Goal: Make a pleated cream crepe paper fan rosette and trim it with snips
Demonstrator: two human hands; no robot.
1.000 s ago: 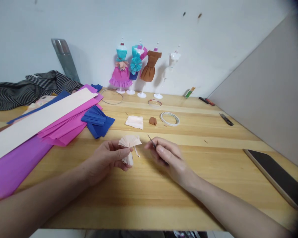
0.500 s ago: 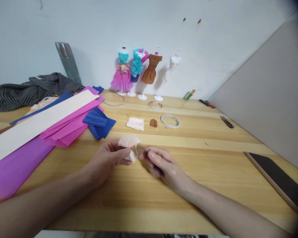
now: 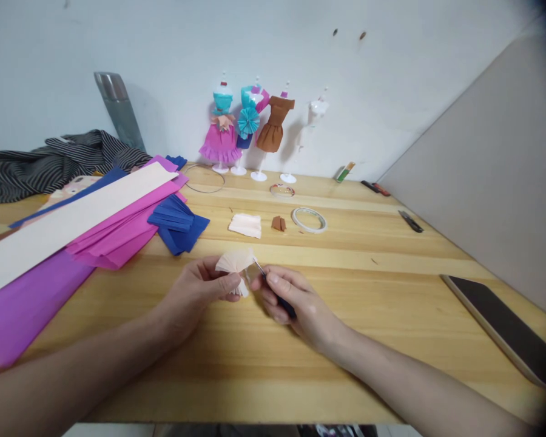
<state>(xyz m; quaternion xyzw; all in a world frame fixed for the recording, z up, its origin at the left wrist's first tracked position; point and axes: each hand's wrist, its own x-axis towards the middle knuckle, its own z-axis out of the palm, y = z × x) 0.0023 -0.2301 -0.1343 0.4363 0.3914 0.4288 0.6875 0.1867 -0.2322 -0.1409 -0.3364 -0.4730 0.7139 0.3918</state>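
My left hand (image 3: 200, 291) pinches a small pleated cream paper fan (image 3: 233, 263) just above the wooden table (image 3: 346, 340). My right hand (image 3: 287, 296) is closed round a small dark-handled tool (image 3: 273, 290), likely scissors or snips. Its metal tip touches the fan's right side. The two hands are almost together near the middle of the table.
Long pink, purple, cream and blue paper sheets (image 3: 73, 230) lie at the left, with folded blue paper (image 3: 177, 223). A cream pleated piece (image 3: 246, 224), a brown scrap (image 3: 279, 223) and a tape ring (image 3: 308, 220) lie beyond. Several dressed mannequins (image 3: 250, 127) stand by the wall. A tablet (image 3: 505, 328) lies right.
My right hand has moved left, bringing the tool's tip from beside the fan up against it. My left hand has kept the fan in about the same place.
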